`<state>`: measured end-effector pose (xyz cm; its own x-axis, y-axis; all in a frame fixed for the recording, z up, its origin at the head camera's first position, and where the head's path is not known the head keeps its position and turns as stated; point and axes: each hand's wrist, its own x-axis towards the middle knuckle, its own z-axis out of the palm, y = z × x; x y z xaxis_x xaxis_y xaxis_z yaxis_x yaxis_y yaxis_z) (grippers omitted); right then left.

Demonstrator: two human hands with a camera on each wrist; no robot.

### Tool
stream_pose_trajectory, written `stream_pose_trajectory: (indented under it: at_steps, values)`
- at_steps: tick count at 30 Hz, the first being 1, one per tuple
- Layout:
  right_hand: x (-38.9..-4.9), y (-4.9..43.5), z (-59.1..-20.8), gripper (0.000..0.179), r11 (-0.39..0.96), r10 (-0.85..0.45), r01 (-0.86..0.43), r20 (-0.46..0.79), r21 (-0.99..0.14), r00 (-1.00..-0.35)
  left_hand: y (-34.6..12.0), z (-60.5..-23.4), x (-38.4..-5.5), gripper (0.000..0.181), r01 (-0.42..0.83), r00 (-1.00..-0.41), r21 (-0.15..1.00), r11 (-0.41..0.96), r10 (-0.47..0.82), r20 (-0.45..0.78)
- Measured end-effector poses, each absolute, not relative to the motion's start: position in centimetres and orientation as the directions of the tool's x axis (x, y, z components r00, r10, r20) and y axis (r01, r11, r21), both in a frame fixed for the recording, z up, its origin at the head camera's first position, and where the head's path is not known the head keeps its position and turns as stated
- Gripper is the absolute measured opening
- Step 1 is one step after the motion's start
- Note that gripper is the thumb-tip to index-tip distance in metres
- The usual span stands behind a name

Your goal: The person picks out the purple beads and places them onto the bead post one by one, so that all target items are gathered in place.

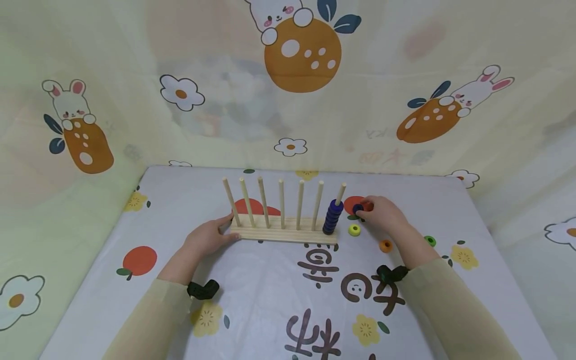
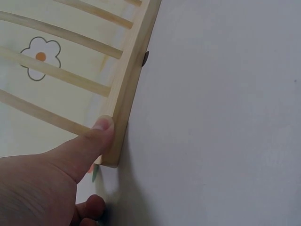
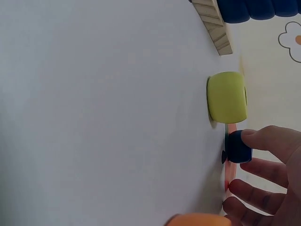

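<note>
A wooden peg rack (image 1: 283, 235) with several upright pegs stands on the table. Its rightmost peg carries a stack of dark blue beads (image 1: 332, 218); the other pegs are bare. My left hand (image 1: 208, 237) grips the rack's left end, and in the left wrist view the thumb (image 2: 96, 141) presses on the base near its corner. To the right of the rack, my right hand (image 1: 384, 215) pinches a single dark blue bead (image 3: 239, 147) between thumb and index finger, at table level. A yellow-green bead (image 3: 227, 97) lies between that hand and the rack.
An orange bead (image 1: 385, 246) lies on the table near the right wrist, and a green bead (image 1: 430, 241) sits to the right of the right forearm. The table is covered by a printed white cloth (image 1: 252, 300). Behind it hangs a patterned curtain (image 1: 225, 125).
</note>
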<state>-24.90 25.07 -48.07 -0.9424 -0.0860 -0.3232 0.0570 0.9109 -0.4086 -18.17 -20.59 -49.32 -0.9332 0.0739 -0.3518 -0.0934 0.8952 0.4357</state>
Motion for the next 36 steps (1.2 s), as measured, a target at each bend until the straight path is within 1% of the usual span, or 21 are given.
stream_pose_trajectory:
  at_steps: [9, 19, 24, 36]
  values:
    - [-24.5, 24.6, -47.3, 0.049, 0.914, -0.087, 0.055, -0.327, -0.401, -0.941, -20.5, -49.0, -18.0, 0.080, -0.104, -0.933, 0.455, 0.884, 0.071, -0.352]
    - [-24.3, 24.7, -47.5, 0.048, 0.911, -0.075, 0.058, -0.305, -0.407, -0.949, -20.6, -49.1, -18.0, 0.080, -0.098, -0.934, 0.461, 0.882, 0.078, -0.349]
    - [-24.1, 24.8, -47.6, 0.052, 0.908, -0.053, 0.081, -0.304, -0.411, -0.951, -20.5, -49.2, -18.0, 0.080, -0.100, -0.932, 0.460, 0.882, 0.078, -0.353]
    - [-23.3, 24.8, -46.5, 0.053, 0.877, -0.035, 0.102, -0.273, -0.469, -0.961, -20.5, -49.5, -18.0, 0.081, -0.093, -0.935, 0.449, 0.889, 0.077, -0.346]
